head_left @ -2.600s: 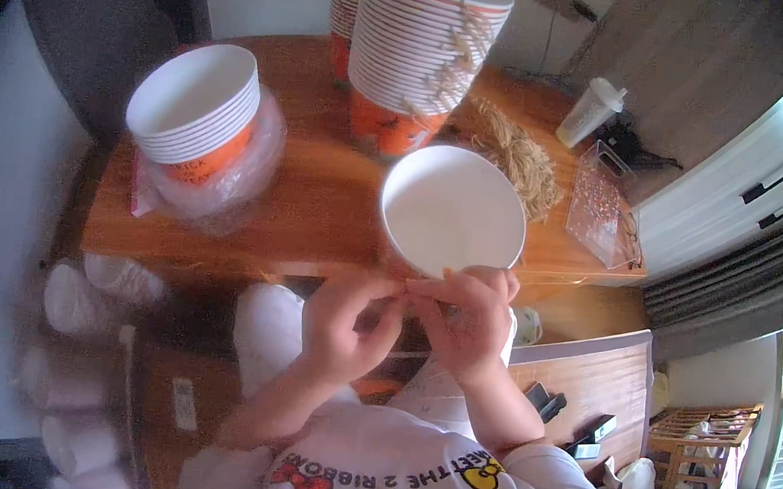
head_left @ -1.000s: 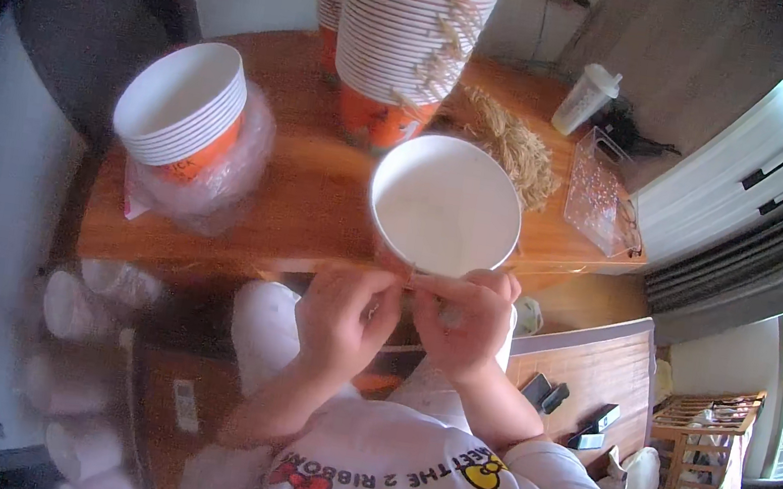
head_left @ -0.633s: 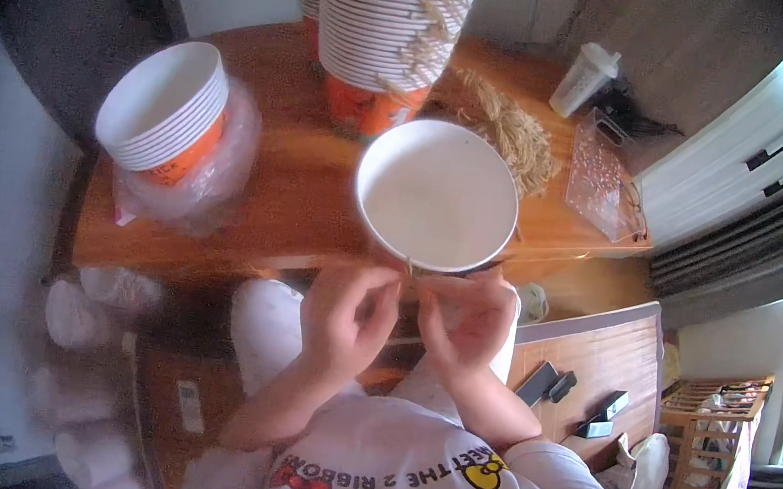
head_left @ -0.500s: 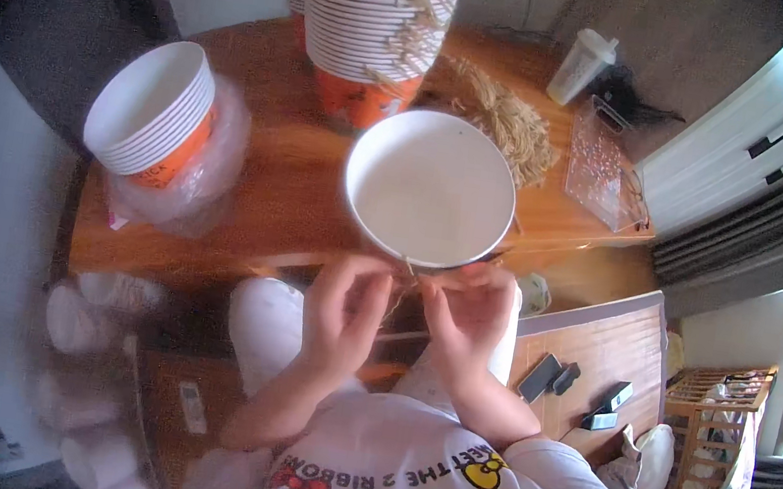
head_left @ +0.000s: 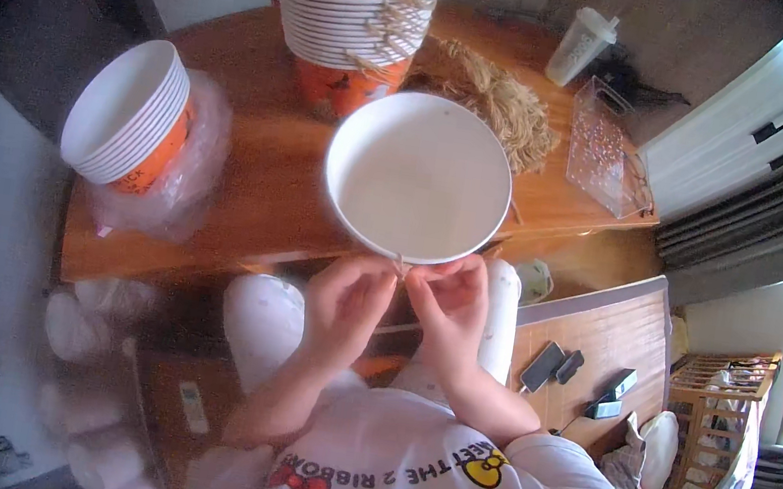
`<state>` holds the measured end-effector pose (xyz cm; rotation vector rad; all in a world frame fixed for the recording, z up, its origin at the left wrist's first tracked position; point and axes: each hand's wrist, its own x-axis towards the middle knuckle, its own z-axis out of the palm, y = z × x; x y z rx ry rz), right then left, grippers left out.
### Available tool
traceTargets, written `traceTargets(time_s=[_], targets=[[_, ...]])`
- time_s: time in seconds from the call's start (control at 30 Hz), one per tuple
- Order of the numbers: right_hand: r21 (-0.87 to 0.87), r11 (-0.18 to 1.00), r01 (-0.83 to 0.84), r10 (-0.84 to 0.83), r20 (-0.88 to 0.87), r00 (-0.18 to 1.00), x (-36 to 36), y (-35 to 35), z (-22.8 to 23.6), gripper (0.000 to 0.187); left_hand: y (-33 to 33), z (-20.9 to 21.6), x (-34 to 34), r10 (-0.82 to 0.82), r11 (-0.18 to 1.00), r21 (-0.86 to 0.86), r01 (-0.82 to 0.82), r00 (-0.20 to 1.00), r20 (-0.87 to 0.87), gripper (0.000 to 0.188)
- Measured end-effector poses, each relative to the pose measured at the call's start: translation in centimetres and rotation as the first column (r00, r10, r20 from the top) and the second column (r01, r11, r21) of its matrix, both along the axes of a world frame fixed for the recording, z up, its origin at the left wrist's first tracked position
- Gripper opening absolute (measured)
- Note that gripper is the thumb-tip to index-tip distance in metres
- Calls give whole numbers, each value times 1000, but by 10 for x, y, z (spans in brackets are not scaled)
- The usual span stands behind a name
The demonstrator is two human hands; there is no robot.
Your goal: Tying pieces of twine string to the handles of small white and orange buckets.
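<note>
The top of the tall stack of paper buckets is cut off by the picture's upper border, and a second stack behind it shows only as a sliver. The outer wall and base of the single white-lined paper bucket are mostly hidden below its rim, so I cannot tell whether it rests on the table; its mouth faces up, overlapping the middle of the table's front edge. At its near rim, the left hand and right hand each pinch thumb against forefinger on a thin twine strand, other fingers curled; the overlapping fingertips hide how it runs.

Near the table's left edge, a clear plastic bag partly covers a tilted short stack of buckets. A loose twine bundle lies behind the bucket, a clear tray at the right corner, a lidded cup by the back edge.

Half a second ago the fingertips were slightly apart; now they meet. The tall stack's open top, visible 2.6 seconds ago, has left the view.
</note>
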<state>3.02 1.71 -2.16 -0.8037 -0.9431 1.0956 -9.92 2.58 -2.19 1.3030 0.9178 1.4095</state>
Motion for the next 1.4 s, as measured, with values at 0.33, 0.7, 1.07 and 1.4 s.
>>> traceTargets(time_s=[0.33, 0.7, 1.07, 1.4], targets=[[86, 991, -101, 104, -42, 994, 0, -11, -1, 31, 0, 18, -1, -75, 989, -121, 86, 993, 96, 11], [234, 956, -175, 188, -33, 982, 11, -11, -3, 32, -5, 23, -6, -81, 926, -350, 143, 979, 185, 14], [-5, 966, -259, 236, 426, 873, 19, -23, -27, 13, -8, 7, -8, -172, 952, -246, 182, 983, 61, 12], [410, 871, -272, -40, 609, 792, 29, -20, -9, 4, 1, 24, -4, -92, 806, -480, 347, 874, 478, 18]])
